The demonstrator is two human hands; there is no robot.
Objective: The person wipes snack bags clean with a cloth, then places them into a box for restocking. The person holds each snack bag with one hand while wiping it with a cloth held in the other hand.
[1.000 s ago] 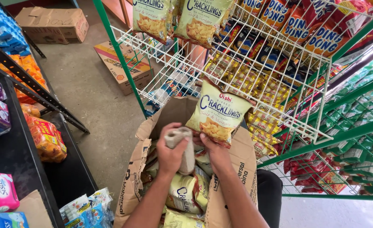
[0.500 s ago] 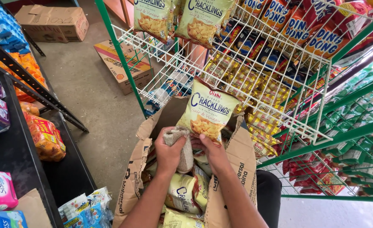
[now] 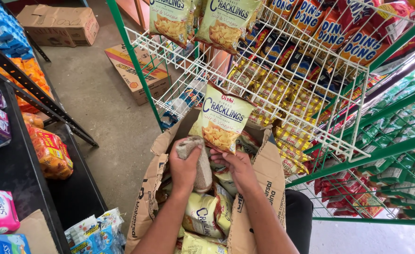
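Over the last second we have raised the snack bag from just above the carton toward the white wire rack; it now stands at centre frame with its top edge overlapping the lower rack rim. We judge that this places the bag close to its shelf position while it remains in hand.

Our right hand, at lower centre, supports the bag from beneath; its fingers are closed on the bag's lower edge. Our left hand, just left of it, has its fingers wrapped shut around a grey cloth, which hangs down inside the carton opening. The left hand has held roughly the same place throughout.

Materials:
- Snack bag: glossy film, pillow-shaped, pale yellow-green with a dark blue band and a printed picture of curled crackers.
- Cloth: soft, matte, coarse-textured, bunched into a roll.
- Cardboard carton: brown corrugated board, flaps open and creased, holding further bags of the same kind.
- Rack: thin white wire grid on green metal uprights, stocked with foil packets.
- Floor: bare grey concrete at upper left.
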